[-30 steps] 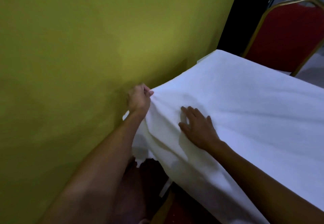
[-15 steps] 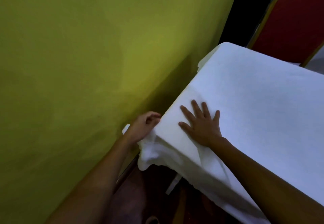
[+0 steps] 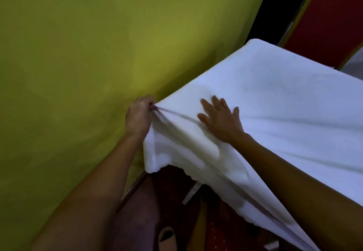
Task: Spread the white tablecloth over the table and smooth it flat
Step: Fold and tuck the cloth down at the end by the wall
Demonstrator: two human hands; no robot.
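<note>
left hand fisted with fingers pinched closed, forearm stretched forward, right hand pressed flat palm down, fingers spread, arm extended from lower right

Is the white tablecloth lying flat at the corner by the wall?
No. The white tablecloth is bunched there: the left hand pinches it, raising creases.

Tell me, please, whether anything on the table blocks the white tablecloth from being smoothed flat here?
Nothing visible does: the left hand pinches the tablecloth corner, the right hand lies flat on it.
</note>
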